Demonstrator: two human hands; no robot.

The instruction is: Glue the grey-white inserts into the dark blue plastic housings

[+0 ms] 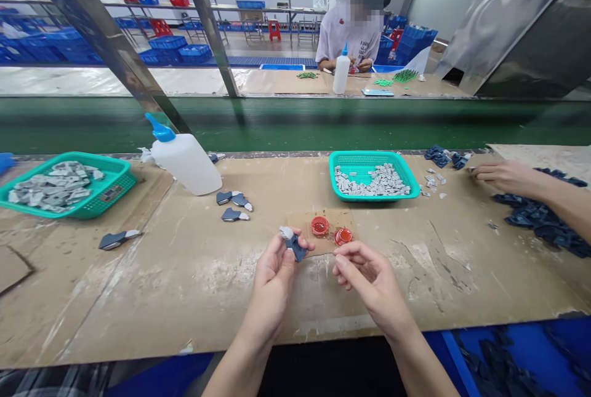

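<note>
Left grip: my left hand [272,268] is pressed together, thumb and fingers pinching a dark blue part [295,249] with a pale grey piece [286,232] against its upper end. The held assembly sits above the table [138,298], just left of the cardboard patch.

Right grip: my right hand [372,277] is spread with the fingers curved. It shows nothing held and is nearest the red caps.

Work patch: two shallow red caps [319,225] lie on a cardboard patch [300,220], both holding a red substance. The hand-held parts are at its near left corner.

Units on table: dark blue parts with pale tips [235,214] lie loose beyond the patch, with another [117,239] farther left.

Loose stock: grey pieces fill a teal basket [376,156] ahead of me and a second teal basket [106,166] at left. More dark blue parts [540,221] are heaped at right.

Adjacent station: a co-worker's hand [508,176] lies beside that heap.

Supply: a white squeeze bottle with a blue nozzle [184,163] lies on its side at the far table edge.

Far zone: a green conveyor belt [295,126] runs beyond the table. Across it, a person in a pale shirt [346,40] works among blue crates [180,52].
</note>
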